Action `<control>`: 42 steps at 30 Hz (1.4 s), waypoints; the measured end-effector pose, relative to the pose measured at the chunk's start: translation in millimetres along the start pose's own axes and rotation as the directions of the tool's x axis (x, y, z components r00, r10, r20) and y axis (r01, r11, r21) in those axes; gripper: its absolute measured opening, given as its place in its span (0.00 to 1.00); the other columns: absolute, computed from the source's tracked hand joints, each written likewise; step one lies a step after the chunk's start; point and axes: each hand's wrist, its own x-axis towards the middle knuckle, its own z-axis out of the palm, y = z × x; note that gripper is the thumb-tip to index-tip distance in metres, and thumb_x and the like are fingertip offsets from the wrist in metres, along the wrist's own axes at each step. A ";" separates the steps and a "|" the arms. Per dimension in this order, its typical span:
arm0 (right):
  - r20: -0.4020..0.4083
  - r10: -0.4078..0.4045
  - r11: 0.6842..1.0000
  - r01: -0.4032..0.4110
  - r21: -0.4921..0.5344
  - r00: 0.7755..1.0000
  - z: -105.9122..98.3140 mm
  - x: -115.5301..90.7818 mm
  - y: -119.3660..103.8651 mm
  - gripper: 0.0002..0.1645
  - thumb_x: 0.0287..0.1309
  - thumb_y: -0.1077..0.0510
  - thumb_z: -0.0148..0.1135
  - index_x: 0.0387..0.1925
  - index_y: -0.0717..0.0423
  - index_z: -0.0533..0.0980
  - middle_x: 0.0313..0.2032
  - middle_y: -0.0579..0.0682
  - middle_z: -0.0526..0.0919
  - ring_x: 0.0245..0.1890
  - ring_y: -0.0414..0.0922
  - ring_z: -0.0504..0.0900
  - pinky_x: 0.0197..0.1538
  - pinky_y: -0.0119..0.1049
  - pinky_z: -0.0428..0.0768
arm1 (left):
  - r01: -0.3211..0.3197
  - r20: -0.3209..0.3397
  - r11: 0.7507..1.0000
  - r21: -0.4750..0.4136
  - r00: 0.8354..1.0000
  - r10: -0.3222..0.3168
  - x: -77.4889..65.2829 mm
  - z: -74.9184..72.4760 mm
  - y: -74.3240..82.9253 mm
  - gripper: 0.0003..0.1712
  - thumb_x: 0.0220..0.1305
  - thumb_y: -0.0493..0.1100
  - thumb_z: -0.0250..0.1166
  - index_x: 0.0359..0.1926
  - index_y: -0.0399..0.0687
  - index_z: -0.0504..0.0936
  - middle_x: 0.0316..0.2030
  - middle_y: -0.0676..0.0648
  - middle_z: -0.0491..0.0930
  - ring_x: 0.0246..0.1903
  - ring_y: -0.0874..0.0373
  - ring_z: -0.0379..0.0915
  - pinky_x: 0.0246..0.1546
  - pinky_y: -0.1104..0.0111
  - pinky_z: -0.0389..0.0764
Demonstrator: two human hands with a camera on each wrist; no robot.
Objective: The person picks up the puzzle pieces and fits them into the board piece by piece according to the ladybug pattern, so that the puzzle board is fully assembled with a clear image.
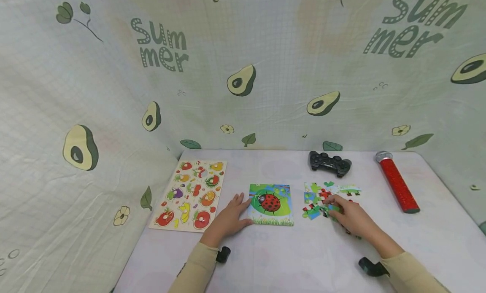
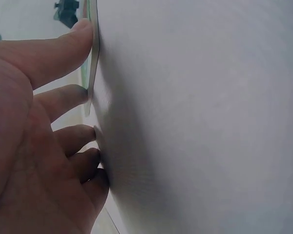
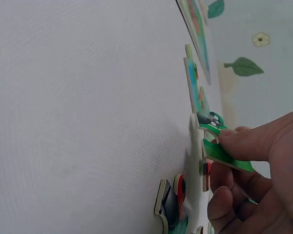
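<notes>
A fruit board (image 1: pixel 193 199) lies flat at the left of the table (image 1: pixel 273 259), printed with a banana, oranges, a watermelon and other fruit. Its lower right corner sits beside the left wrist.

Next comes the left hand (image 1: pixel 230 215), palm down with relaxed, spread fingers; it grasps nothing. Its thumb and forefinger tips rest against the left edge of the ladybug board (image 1: pixel 270 203), while the other fingertips come down on the table. This square board, with a red ladybug on a green leaf, lies directly to the right of that hand.

To the right of the ladybug board, with a gap between, is a loose patch of puzzle pieces (image 1: pixel 313 211) in green, blue and red. The right hand (image 1: pixel 351 217) reaches over them from the right, pinching a green puzzle piece (image 3: pixel 217 151) between thumb and fingers, just above the patch. Some pieces lie beneath that hand, others to its left and beyond its fingertips.

Behind the patch, near the far edge of the table, is a black game controller (image 1: pixel 329 163). Farthest right lies a red tube (image 1: pixel 398 185) with a silver head, well apart from the right hand.
</notes>
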 end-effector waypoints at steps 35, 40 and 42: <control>-0.118 -0.193 0.960 0.212 0.181 0.974 21.2 48.8 -34.7 0.19 0.66 0.61 0.66 0.57 0.50 0.76 0.30 0.44 0.74 0.27 0.39 0.70 0.30 0.33 0.69 | 0.041 0.020 0.999 -0.020 0.999 -0.041 5.6 1.2 -1.8 0.44 0.64 0.57 0.71 0.76 0.52 0.66 0.79 0.43 0.53 0.79 0.44 0.42 0.74 0.46 0.58; -0.104 -0.164 0.962 0.183 0.204 0.981 27.4 56.4 -44.1 0.18 0.67 0.60 0.65 0.57 0.47 0.78 0.37 0.47 0.82 0.31 0.40 0.77 0.32 0.35 0.75 | 0.039 0.018 0.999 -0.019 0.999 -0.039 6.1 2.3 -3.2 0.44 0.64 0.57 0.71 0.76 0.52 0.66 0.79 0.43 0.53 0.79 0.43 0.42 0.74 0.46 0.58; -0.089 -0.151 0.961 0.167 0.219 0.985 29.2 59.2 -48.0 0.20 0.68 0.61 0.64 0.59 0.45 0.78 0.40 0.48 0.83 0.31 0.40 0.77 0.30 0.35 0.76 | 0.036 0.018 0.999 -0.020 0.999 -0.036 6.2 2.4 -3.5 0.44 0.64 0.57 0.71 0.76 0.52 0.66 0.79 0.43 0.53 0.79 0.43 0.42 0.74 0.46 0.58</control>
